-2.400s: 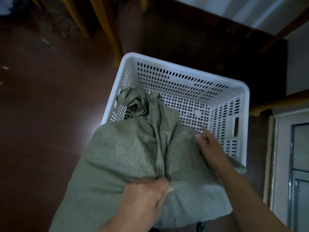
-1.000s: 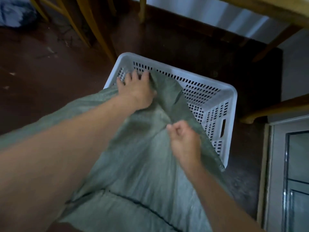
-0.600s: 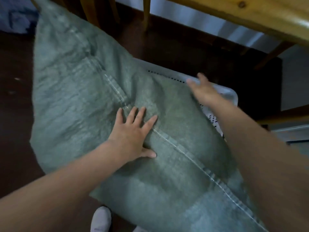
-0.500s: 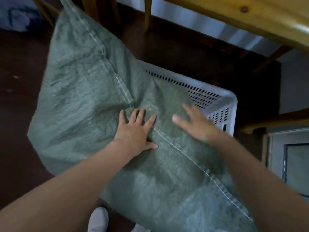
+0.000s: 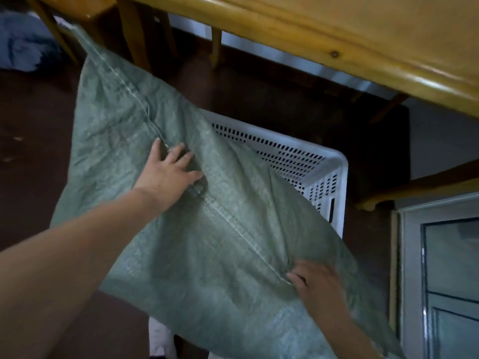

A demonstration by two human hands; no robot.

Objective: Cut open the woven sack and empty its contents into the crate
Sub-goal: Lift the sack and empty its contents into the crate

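The grey-green woven sack (image 5: 207,229) lies slanted over the white perforated crate (image 5: 324,164) and hides most of it; only the crate's far right corner shows. A stitched seam runs diagonally across the sack. My left hand (image 5: 168,172) rests flat on the sack beside the seam, fingers spread. My right hand (image 5: 316,283) is at the lower right, its fingers curled onto the seam, and the fabric puckers toward them. The sack's contents and the inside of the crate are hidden.
A wooden table edge (image 5: 337,47) overhangs the top of the view, with wooden legs (image 5: 134,35) behind the sack. A glass-fronted cabinet (image 5: 440,255) stands at the right. A blue bundle (image 5: 18,47) lies at far left. My shoe (image 5: 158,338) shows below the sack on the dark floor.
My right hand has slid from the sack's middle down to the seam at the lower right and closed on it. My left hand stays on the seam. More of the crate's corner shows.
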